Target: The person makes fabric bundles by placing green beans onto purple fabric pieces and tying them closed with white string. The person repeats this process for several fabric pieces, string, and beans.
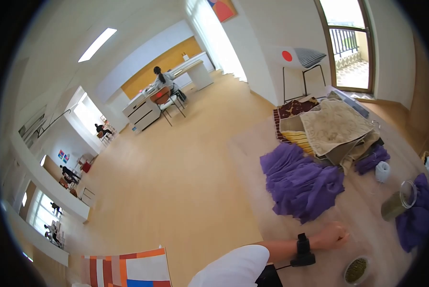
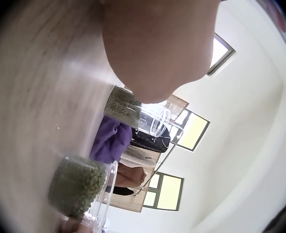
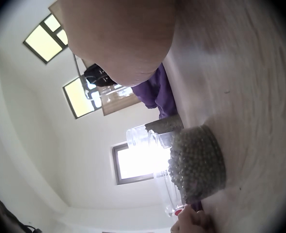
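Note:
My left hand (image 1: 331, 235) rests on the pale tabletop (image 1: 319, 262), its fingers loosely curled and holding nothing visible. Nearby stands a clear cup of green beans (image 1: 357, 270), also close in the left wrist view. A taller clear jar (image 1: 398, 205) with green contents is farther off, beside purple cloth (image 1: 417, 220). The right hand is outside the head view; its near part (image 3: 121, 39) fills the top of the right wrist view, fingers hidden. A bit of skin, seemingly right-hand fingers (image 2: 75, 226), shows beside the cup in the left wrist view.
Crumpled purple cloth (image 1: 303, 184) lies on the table beside a stack of folded fabrics (image 1: 336, 122) and a white roll (image 1: 382, 171). Behind the table, a chair holds cushions (image 1: 310, 57). Across the room a person (image 1: 164, 79) sits at a desk.

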`<state>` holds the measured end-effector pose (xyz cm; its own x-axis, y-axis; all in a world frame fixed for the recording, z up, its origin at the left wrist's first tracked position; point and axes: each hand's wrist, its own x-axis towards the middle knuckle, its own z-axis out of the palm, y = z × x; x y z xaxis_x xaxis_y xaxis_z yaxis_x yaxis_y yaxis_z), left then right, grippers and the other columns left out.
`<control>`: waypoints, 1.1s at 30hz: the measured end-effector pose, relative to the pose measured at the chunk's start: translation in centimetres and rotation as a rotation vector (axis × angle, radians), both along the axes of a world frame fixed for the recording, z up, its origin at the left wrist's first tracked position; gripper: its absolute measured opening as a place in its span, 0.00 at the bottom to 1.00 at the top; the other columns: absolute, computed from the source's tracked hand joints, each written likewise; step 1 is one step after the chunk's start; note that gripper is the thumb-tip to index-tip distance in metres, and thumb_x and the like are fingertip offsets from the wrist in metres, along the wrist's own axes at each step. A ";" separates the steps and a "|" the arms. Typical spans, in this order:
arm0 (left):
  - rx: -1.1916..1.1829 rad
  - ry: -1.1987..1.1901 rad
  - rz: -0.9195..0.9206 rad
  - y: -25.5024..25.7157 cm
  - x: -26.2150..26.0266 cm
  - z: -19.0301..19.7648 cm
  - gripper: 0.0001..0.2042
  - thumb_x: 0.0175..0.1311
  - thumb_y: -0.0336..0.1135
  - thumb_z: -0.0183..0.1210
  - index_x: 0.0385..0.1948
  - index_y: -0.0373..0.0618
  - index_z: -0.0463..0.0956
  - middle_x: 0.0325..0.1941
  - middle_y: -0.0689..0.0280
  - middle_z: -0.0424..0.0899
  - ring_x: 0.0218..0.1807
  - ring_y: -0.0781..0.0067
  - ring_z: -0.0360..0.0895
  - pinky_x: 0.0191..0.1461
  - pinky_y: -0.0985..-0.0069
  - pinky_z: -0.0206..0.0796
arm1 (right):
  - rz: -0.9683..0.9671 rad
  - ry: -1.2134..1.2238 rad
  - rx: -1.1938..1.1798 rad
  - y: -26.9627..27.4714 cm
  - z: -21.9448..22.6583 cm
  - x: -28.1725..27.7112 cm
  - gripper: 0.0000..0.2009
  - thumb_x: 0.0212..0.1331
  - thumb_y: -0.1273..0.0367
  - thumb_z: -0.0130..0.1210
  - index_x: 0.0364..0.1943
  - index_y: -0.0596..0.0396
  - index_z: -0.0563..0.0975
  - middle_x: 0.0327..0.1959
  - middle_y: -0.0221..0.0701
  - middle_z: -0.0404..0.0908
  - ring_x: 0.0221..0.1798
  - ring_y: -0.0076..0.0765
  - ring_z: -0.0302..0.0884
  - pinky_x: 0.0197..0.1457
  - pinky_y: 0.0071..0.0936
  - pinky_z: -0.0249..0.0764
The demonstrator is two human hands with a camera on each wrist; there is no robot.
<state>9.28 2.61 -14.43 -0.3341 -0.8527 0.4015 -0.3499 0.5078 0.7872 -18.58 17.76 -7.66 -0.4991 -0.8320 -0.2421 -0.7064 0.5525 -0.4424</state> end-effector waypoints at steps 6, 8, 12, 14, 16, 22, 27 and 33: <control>0.047 -0.079 0.020 0.1 0.1 -0.4 0.18 0.63 0.35 0.56 0.13 0.36 0.71 0.19 0.49 0.74 0.23 0.45 0.71 0.31 0.54 0.62 | 0.111 0.134 -0.161 -0.3 -1.2 -0.4 0.19 0.65 0.68 0.50 0.56 0.65 0.77 0.55 0.52 0.80 0.57 0.56 0.78 0.63 0.43 0.72; 0.066 -0.158 0.021 0.2 -0.1 -0.8 0.18 0.64 0.37 0.55 0.14 0.36 0.73 0.20 0.47 0.74 0.23 0.43 0.72 0.30 0.53 0.62 | 0.125 0.203 -0.271 0.0 -0.3 1.9 0.19 0.66 0.67 0.51 0.57 0.64 0.77 0.56 0.52 0.79 0.58 0.56 0.77 0.63 0.45 0.72; -0.015 -0.124 0.013 -0.6 -0.9 -2.0 0.19 0.63 0.39 0.55 0.16 0.33 0.75 0.21 0.44 0.76 0.24 0.40 0.73 0.31 0.50 0.62 | 0.083 0.211 -0.452 0.0 -9.0 -3.0 0.13 0.66 0.66 0.53 0.46 0.63 0.74 0.42 0.47 0.76 0.45 0.47 0.73 0.51 0.39 0.68; 0.023 -0.100 0.054 -0.7 -0.8 -1.6 0.19 0.63 0.40 0.55 0.17 0.33 0.75 0.22 0.43 0.76 0.25 0.40 0.74 0.32 0.50 0.63 | 0.107 0.286 -0.622 -0.6 -14.1 -6.2 0.12 0.68 0.67 0.50 0.33 0.66 0.72 0.25 0.44 0.73 0.27 0.41 0.69 0.33 0.36 0.66; -0.019 -0.082 0.089 -0.7 -1.1 -1.9 0.19 0.63 0.40 0.54 0.18 0.32 0.76 0.22 0.43 0.77 0.26 0.39 0.75 0.33 0.49 0.64 | 0.070 0.256 -0.980 -1.5 -14.9 -5.4 0.15 0.70 0.65 0.50 0.33 0.68 0.72 0.23 0.42 0.71 0.26 0.42 0.66 0.32 0.38 0.65; -0.112 -0.060 0.118 -1.5 -1.5 -2.6 0.18 0.62 0.39 0.55 0.17 0.34 0.78 0.23 0.44 0.77 0.29 0.39 0.76 0.36 0.49 0.66 | 0.226 0.303 -0.735 -1.6 -12.9 -5.9 0.13 0.65 0.70 0.50 0.26 0.63 0.65 0.20 0.41 0.61 0.24 0.42 0.56 0.29 0.40 0.56; -0.186 -0.081 0.138 -1.7 -1.8 -3.1 0.18 0.60 0.39 0.57 0.13 0.36 0.76 0.22 0.47 0.78 0.29 0.40 0.75 0.37 0.48 0.65 | 0.249 0.270 -0.731 -1.2 -11.3 -3.7 0.13 0.62 0.72 0.50 0.24 0.62 0.61 0.19 0.41 0.59 0.23 0.42 0.55 0.28 0.41 0.54; -0.158 -0.221 0.081 -1.3 -1.1 -1.8 0.17 0.61 0.40 0.54 0.20 0.35 0.81 0.26 0.45 0.80 0.32 0.40 0.79 0.41 0.49 0.70 | 0.283 0.289 -0.764 -1.4 -11.4 -3.6 0.13 0.62 0.72 0.51 0.23 0.61 0.62 0.17 0.40 0.59 0.22 0.42 0.54 0.27 0.41 0.53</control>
